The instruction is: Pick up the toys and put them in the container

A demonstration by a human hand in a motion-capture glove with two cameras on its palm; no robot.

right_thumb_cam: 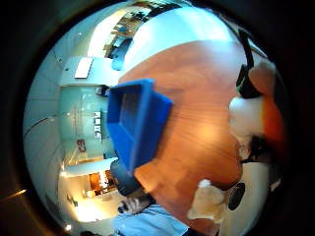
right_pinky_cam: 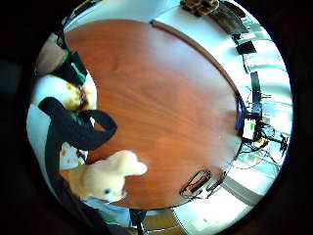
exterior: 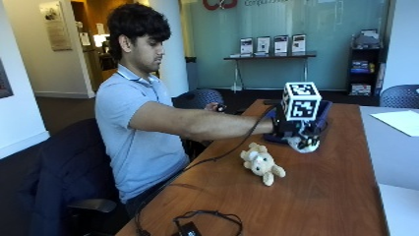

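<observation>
Nearest to us, at the front edge of the wooden bench (exterior: 314, 196), lies a coiled black cable (exterior: 206, 219) with a small dark device at its middle. Further along the bench we see a cream plush puppy (exterior: 262, 163) lying on its side, out in the open and touched by nothing. Beyond it, the gloved right hand (exterior: 298, 132) is stretched out over the bench, and its grip is curled round a white plush toy (exterior: 305, 143) with dark patches, which hangs just above the wood. The little finger side palm view shows this same white toy (right_pinky_cam: 58, 93) pressed close against the palm, with a green and black band at its neck, and the cream puppy (right_pinky_cam: 110, 175) lying on the wood beside it. Right behind the hand stands the blue container (exterior: 320, 118), mostly hidden by the hand in the outside view; in the thumb side palm view the container (right_thumb_cam: 135, 120) sits open on the bench, near its far edge, and we see nothing inside it. The white toy (right_thumb_cam: 248, 115) shows there too, apart from the container, with the puppy (right_thumb_cam: 209, 201) nearer the person.
</observation>
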